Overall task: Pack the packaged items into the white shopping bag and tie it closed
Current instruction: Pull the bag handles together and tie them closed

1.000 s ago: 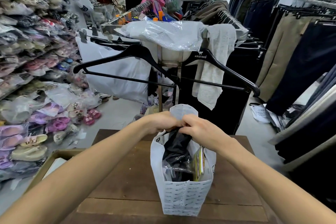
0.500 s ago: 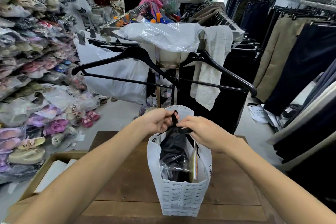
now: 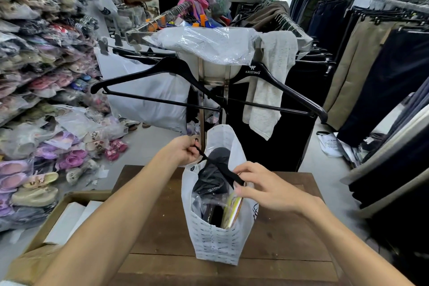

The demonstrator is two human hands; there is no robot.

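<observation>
Head view: black ribbon (image 3: 219, 167) stretches diagonally above the white shopping bag (image 3: 216, 239), left hand (image 3: 183, 152) pinching its far end, right hand (image 3: 262, 187) pinching the near one.

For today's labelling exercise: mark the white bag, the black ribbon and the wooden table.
white bag (image 3: 214, 242): head view, printed front panel.
black ribbon (image 3: 226, 170): head view, stretch between the hands.
wooden table (image 3: 290, 234): head view, bare top right of bag.

Bright daylight from rear windows; edges bowed, perhaps slightly blurred.
</observation>
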